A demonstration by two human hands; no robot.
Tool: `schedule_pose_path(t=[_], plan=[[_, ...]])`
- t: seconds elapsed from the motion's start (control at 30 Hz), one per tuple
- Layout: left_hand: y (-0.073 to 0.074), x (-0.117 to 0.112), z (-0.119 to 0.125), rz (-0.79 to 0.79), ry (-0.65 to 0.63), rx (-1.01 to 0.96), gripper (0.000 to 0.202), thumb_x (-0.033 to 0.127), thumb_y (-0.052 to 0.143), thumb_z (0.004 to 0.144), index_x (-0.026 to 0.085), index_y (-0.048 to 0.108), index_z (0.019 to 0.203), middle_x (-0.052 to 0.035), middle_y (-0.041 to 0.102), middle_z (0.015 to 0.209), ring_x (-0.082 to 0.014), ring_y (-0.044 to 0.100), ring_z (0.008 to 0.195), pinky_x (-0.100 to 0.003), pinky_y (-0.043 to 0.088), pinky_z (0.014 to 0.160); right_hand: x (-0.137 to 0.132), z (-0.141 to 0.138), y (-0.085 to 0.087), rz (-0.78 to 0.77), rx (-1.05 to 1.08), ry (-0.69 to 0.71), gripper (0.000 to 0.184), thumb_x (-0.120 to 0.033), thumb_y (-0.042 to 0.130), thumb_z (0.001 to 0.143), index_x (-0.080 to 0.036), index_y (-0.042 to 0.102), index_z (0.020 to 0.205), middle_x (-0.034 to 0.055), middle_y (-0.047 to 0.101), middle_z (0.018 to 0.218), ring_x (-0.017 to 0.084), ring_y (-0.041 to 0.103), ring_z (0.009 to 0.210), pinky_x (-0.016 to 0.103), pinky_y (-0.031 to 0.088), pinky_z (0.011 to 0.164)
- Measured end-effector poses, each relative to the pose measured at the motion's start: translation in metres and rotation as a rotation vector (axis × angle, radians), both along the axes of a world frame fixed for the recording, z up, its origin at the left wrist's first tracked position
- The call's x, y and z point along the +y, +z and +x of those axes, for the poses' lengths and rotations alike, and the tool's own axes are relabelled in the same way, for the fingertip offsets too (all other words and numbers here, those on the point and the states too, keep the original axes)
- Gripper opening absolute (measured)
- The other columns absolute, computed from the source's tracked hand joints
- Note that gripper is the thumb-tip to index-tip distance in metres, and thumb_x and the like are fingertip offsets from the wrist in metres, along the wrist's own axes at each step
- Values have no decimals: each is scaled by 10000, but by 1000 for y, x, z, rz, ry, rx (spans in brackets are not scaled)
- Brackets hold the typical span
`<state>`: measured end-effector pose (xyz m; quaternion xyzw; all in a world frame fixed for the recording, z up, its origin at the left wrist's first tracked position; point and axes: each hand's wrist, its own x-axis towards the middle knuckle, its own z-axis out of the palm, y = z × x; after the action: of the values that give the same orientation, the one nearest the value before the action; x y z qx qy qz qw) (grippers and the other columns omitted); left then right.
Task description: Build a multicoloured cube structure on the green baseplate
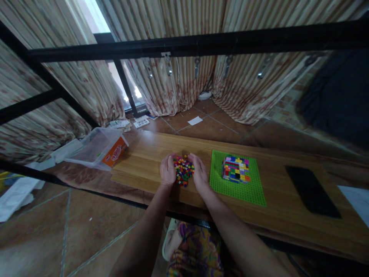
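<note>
While the L hand [168,170] and R hand [200,171] flank a heap of small loose bricks [183,171] on the wooden tabletop [144,154], one hand per side, a multicoloured brick build [235,169] stands on the green baseplate [239,195], just right of the R hand. Both hands: fingers extended and slightly curved, palms facing inward along the heap's edges, w/o visible grip; whether a stray brick is tucked under the fingertips can't be told at this res.

Progress (judged): partial. Done: a compact, blocky form w/ red, white, yellow, blue, etc., raised toward the plate's far side; the loose pcs. form approx. one mound between the palms. Left: these pcs. lie off the plate, apparently unattached, and bare green shows around the build, esp. on the near side; how complete the build itself is, the view doesn't settle.

Periphery: transparent box [86,148] w/ orange label [115,152] at the table's L end; dark flat slab [313,192] and white sheet [356,200] right of the plate, well apart from both hands.
</note>
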<state>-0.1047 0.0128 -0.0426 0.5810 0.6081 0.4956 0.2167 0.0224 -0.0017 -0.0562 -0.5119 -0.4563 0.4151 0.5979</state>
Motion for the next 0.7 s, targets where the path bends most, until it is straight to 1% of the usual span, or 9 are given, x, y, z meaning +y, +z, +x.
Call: schedule_pose_path(t=[0.07, 0.13, 0.2, 0.27, 0.3, 0.43, 0.5, 0.57, 0.7], plan=[[-2, -3, 1, 17, 64, -41, 478, 353, 249, 980, 154, 682, 1015, -100, 720, 1026, -207, 658, 1010, -344, 499, 947, -5, 7, -1, -15, 89, -23, 497, -566, 417, 926, -195, 635, 1175, 109, 691, 1218, 222, 642, 1141, 445, 461, 1039], [-4, -7, -1, 31, 136, -68, 477, 338, 240, 975, 143, 673, 1022, -103, 717, 1039, -202, 657, 1020, -334, 504, 940, -13, 17, -2, -29, 148, -43, 473, -557, 518, 876, -195, 643, 1153, 111, 692, 1217, 231, 640, 1147, 447, 459, 1042], [-7, -11, -7, 32, 202, -68, 468, 320, 240, 968, 129, 658, 1057, -116, 710, 1067, -206, 652, 1038, -335, 505, 939, -24, 28, -3, -30, 106, -59, 435, -518, 577, 845, -198, 652, 1131, 110, 697, 1202, 236, 642, 1139, 443, 466, 1033], [-9, -13, -19, 5, 251, 14, 442, 295, 268, 956, 121, 644, 1109, -130, 700, 1096, -217, 644, 1054, -346, 503, 942, -38, 38, -2, -16, -16, -59, 375, -451, 581, 848, -200, 660, 1116, 108, 703, 1172, 232, 652, 1102, 432, 485, 1003], [-9, -12, -26, -36, 272, 163, 430, 276, 278, 949, 129, 635, 1138, -126, 696, 1108, -216, 640, 1059, -345, 503, 940, -44, 43, -2, -4, -92, -55, 343, -414, 572, 855, -202, 664, 1109, 106, 704, 1154, 229, 658, 1071, 425, 498, 978], [-6, 0, -56, -108, 312, 359, 367, 177, 398, 865, 109, 643, 1131, -175, 673, 1142, -292, 590, 1128, -451, 431, 1029, -64, 51, 3, 78, -414, 12, 253, -287, 544, 869, -227, 690, 1067, 78, 692, 1073, 218, 644, 994, 398, 513, 910], [-5, 8, -66, -131, 316, 446, 379, 134, 399, 846, 111, 637, 1139, -188, 648, 1183, -308, 563, 1157, -475, 400, 1048, -66, 49, 6, 114, -541, 37, 230, -247, 540, 869, -237, 700, 1034, 67, 684, 1030, 219, 630, 974, 391, 507, 895], [-5, 12, -71, -149, 304, 532, 372, 123, 394, 847, 111, 639, 1125, -194, 630, 1203, -317, 546, 1167, -476, 388, 1046, -64, 45, 6, 131, -632, 48, 213, -216, 544, 864, -229, 705, 1003, 66, 674, 989, 219, 621, 944, 380, 502, 875], [-8, 12, -70, -169, 263, 674, 351, 159, 391, 867, 101, 634, 1113, -196, 614, 1215, -323, 523, 1166, -459, 366, 1046, -55, 37, 4, 138, -766, 68, 186, -186, 561, 857, -224, 706, 967, 59, 648, 939, 217, 607, 915, 356, 491, 851]])
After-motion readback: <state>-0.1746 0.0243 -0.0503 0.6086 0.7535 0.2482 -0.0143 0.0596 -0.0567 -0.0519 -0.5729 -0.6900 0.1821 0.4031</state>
